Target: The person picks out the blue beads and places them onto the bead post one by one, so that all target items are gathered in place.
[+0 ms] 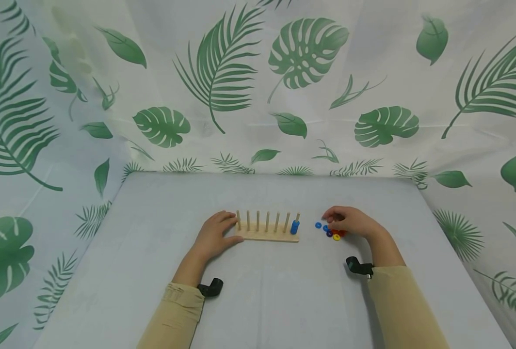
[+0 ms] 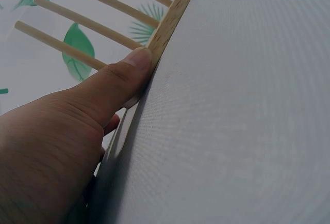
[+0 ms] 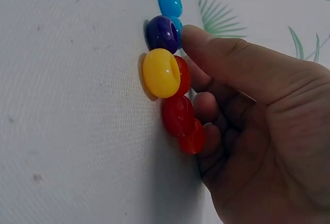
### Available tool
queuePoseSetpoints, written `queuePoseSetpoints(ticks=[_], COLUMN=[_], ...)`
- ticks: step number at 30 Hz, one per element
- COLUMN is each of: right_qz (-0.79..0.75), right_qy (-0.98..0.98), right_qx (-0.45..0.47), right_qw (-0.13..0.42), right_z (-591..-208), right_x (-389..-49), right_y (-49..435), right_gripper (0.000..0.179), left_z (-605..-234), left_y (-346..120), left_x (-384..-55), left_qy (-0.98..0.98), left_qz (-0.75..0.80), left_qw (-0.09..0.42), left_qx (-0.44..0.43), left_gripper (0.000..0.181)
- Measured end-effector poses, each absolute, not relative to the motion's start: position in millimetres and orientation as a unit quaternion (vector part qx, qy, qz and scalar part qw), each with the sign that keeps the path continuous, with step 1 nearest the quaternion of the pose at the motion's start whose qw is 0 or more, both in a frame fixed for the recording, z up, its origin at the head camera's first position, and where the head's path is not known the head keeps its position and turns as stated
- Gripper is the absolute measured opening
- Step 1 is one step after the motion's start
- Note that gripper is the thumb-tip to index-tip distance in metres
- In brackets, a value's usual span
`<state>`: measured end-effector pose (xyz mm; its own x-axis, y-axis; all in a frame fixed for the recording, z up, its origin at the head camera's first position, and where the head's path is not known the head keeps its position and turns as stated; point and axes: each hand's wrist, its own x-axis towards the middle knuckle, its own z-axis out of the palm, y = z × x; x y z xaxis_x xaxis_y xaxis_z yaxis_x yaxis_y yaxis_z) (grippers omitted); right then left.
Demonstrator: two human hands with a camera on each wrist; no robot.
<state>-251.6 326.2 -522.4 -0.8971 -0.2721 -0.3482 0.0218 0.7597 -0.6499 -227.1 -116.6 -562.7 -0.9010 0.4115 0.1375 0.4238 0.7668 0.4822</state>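
Note:
A wooden peg board (image 1: 268, 237) with a row of several upright pegs lies on the table. Blue beads (image 1: 295, 227) are stacked on its rightmost peg; the other pegs are bare. My left hand (image 1: 215, 236) grips the board's left end, thumb (image 2: 121, 77) along the front edge. To the right of the board, my right hand (image 1: 355, 222) is over a small cluster of loose beads, fingers loosely bent behind them. There lie a yellow bead (image 3: 161, 73), a dark purple bead (image 3: 162, 34), red beads (image 3: 178, 115) and blue beads (image 3: 170, 3). The right thumb tip overlaps one blue bead.
The table (image 1: 262, 291) has a pale cloth cover. Leaf-printed sheets (image 1: 240, 87) stand behind it and at both sides. A black wrist camera (image 1: 211, 288) sits on the left wrist, another black camera (image 1: 359, 266) on the right.

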Motion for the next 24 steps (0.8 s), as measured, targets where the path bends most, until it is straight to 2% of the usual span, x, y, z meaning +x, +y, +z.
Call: queuePoseSetpoints(ticks=[11,24], right_qz=[-0.328,-0.331], right_qy=[0.922,0.918], right_qx=[-0.049,-0.038], right_qw=[0.199,0.215], right_z=[-525.1,-523.8], right_x=[-254.2,-257.4], right_y=[324.8,321.3], right_gripper=[0.023,0.023], left_z=[-563.1,-568.9], left_y=[-116.6,-117.5], left_x=[-227.2,-229.7], left_qy=[-0.940,-0.942], left_qz=[-0.257,-0.250], left_qw=[0.017,0.020], left_qx=[-0.225,-0.225], left_gripper=[0.064,0.066])
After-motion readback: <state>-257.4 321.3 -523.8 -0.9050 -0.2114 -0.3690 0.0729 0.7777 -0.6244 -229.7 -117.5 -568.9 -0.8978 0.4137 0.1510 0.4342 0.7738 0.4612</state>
